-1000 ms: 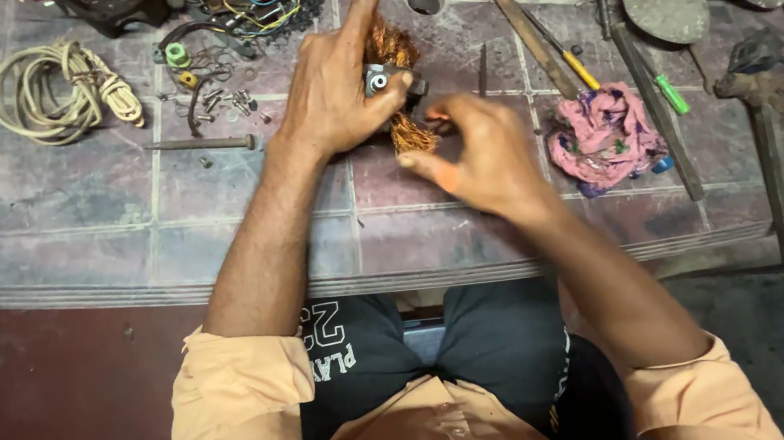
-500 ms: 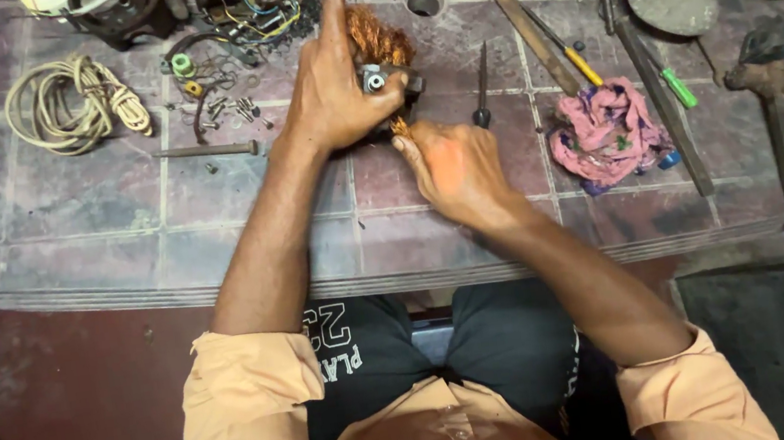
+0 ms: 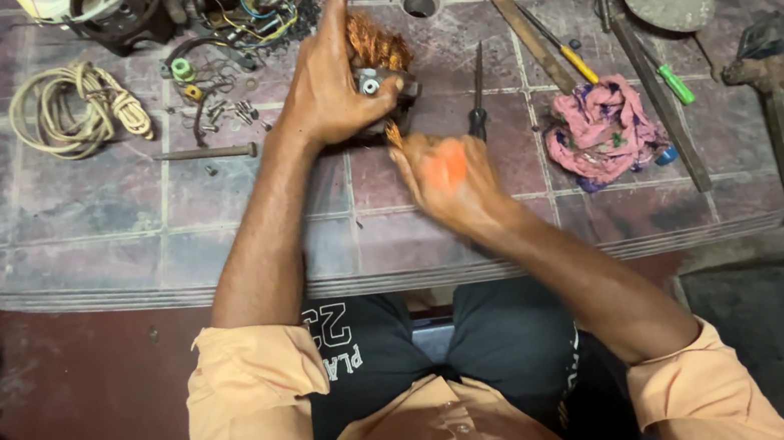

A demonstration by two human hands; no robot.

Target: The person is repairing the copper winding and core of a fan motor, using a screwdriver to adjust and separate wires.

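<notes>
Risk first, going L to R. The rope [image 3: 75,110] coil and loose screws [image 3: 231,110] sit at the table [image 3: 65,263]'s left, near the left forearm; a sweep of that arm could scatter the small bits onto the floor. The motor [image 3: 380,75] w/ copper winding lies mid-table, toward the far edge. Its thin wire could snap or fray if tugged hard, and stray strands could prick fingertips. The screwdriver [image 3: 477,98] lies just beside the right hand, tip pointing away; a jerk could knock it off or jab the palm.

Pose: left hand [image 3: 328,77] reaches forward, clamped on the motor, index finger stretched straight out. Right hand [image 3: 447,177] is nearer the body, knuckles up, fingers curled at the winding's near end; looks pinched on wire, but can't tell for sure. Hands are close together. Pink rag [image 3: 602,132] lies well right.
</notes>
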